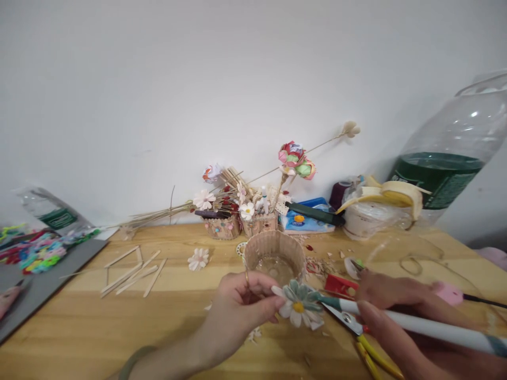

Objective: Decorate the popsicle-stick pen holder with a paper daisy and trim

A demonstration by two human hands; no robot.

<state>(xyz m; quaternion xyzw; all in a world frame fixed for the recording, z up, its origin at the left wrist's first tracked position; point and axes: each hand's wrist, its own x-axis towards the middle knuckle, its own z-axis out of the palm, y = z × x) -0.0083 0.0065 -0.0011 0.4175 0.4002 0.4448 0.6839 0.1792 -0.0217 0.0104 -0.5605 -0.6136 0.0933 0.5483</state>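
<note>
A daisy-like craft flower [296, 316] with a yellow centre is pinched by my left hand [241, 311], thumb and fingers closed on a petal at its left side. Several upper petals look grey-green, while the lower ones are white. My right hand [396, 293] grips a white marker pen [430, 324], whose teal tip end meets the flower's right edge. Just behind the flower stands a round wooden-stick basket [253, 253]. Under the pen lies a cutting tool with yellow handles [370, 356], partly hidden by my right hand.
Craft sticks [130, 272] and a loose pale flower [198, 259] lie on the wooden table [166, 327]. Small decorated baskets [222, 227] with flowers stand by the wall. At right are a banana peel [400, 192], a large plastic bottle [439, 158] and a red item [340, 285].
</note>
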